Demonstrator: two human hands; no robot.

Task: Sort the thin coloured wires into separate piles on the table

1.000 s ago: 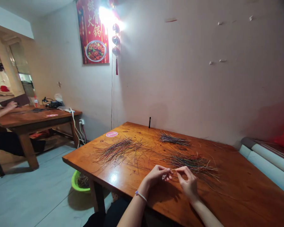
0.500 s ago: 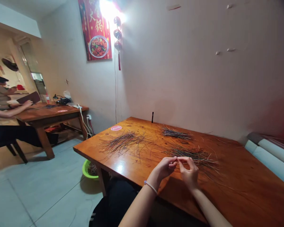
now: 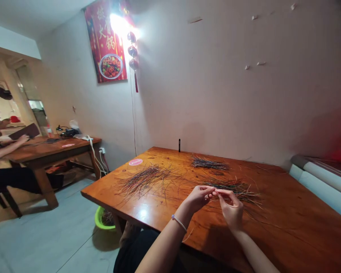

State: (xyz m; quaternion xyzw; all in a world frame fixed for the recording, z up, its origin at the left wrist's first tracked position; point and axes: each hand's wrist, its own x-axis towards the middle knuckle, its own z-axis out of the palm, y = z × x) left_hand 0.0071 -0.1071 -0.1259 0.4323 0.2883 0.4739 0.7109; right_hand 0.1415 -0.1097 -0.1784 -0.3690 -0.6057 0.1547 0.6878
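- Wooden table (image 3: pixel 301 216), one: fills the foreground, its far edge against the wall.
- Green basin (image 3: pixel 98 219), one: on the floor below the table's left side, contents partly hidden.
- Left bundle (image 3: pixel 143 181): fine mixed-colour strands, loosely spread on the table's left half.
- Near bundle (image 3: pixel 244 191): similar strands, right of the table's middle, partly behind the fingers.
- Far bundle (image 3: pixel 208 163): darker, more compact, toward the table's far edge.
- Left hand (image 3: pixel 199 198): above the table's near half, thumb and forefinger pinched, other fingers curled.
- Right hand (image 3: pixel 233 208): facing it over the table, thumb and forefinger likewise pinched. The fingertip gap visible a second ago has closed (the tips now seem to touch), suggesting finer, closer handling.
- Pink oval sticker (image 3: pixel 135 162): on the table's left edge, toward the far corner.
- Black marker (image 3: pixel 179 145): upright at the table's far edge.
- Held strand: apparently between both pinches, above the table; too thin to make out.
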